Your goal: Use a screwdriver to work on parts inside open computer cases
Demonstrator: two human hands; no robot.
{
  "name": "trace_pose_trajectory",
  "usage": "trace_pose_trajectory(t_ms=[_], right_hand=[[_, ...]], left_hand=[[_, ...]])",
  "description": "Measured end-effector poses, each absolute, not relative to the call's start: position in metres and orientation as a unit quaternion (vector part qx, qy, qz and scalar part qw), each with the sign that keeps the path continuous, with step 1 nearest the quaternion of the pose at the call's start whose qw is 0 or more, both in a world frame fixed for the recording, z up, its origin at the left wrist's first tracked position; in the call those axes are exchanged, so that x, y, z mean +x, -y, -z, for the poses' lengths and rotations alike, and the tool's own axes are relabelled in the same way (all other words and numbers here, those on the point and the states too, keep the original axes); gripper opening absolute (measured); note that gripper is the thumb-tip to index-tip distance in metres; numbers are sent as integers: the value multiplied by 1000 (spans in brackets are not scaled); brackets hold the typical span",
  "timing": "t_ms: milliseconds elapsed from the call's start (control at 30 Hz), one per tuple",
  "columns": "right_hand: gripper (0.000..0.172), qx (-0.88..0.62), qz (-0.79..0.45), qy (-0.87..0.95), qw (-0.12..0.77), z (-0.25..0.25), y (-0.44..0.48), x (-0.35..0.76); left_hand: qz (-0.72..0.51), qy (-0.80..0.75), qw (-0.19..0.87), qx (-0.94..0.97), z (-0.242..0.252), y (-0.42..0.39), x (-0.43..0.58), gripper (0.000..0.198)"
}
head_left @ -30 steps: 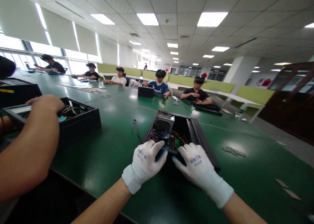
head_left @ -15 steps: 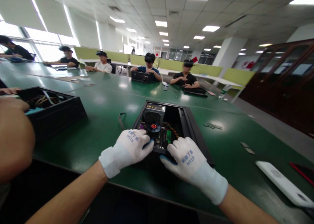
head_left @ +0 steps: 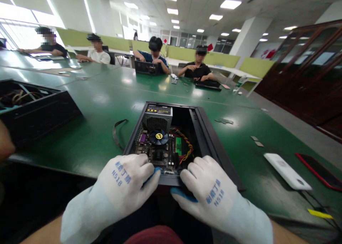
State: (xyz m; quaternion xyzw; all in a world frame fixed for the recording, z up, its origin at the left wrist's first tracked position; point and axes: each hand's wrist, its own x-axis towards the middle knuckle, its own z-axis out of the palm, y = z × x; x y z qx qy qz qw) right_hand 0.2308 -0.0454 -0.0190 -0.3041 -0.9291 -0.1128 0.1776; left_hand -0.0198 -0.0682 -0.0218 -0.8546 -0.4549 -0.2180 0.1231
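A black desktop computer case (head_left: pixel 204 137) lies open side up in front of me, its near end at the table's front edge. Inside are a power supply (head_left: pixel 157 120), a round cooling fan (head_left: pixel 159 136), a green memory module (head_left: pixel 178 146) and coloured cables (head_left: pixel 189 144). My left hand (head_left: pixel 128 181), in a white glove, has its fingers curled over the near left corner of the case. The gloved right hand (head_left: pixel 205 187) grips the near rim further right, its blue-coated thumb below the rim. The undersides of both hands are hidden.
A dark strap (head_left: pixel 117 131) lies left of the case. Another open case (head_left: pixel 40 112) stands at far left, beside a neighbour's arm (head_left: pixel 5 140). On the right are a white power bank (head_left: pixel 287 171) and a red-edged phone (head_left: pixel 319 171). Several people sit across the green table (head_left: pixel 101 105).
The case and both hands now appear nearer to me, with the near end of the case shifted toward the table's front edge. The view has also moved. Both hands stay on the near rim.
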Motion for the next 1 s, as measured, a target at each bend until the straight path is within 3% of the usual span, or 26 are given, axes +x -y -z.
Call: trace_pose_trajectory(t_ms=[1000], right_hand=[[27, -317, 56, 927, 194, 19, 62, 228]], left_hand=[[260, 467, 128, -835, 28, 82, -20, 32]])
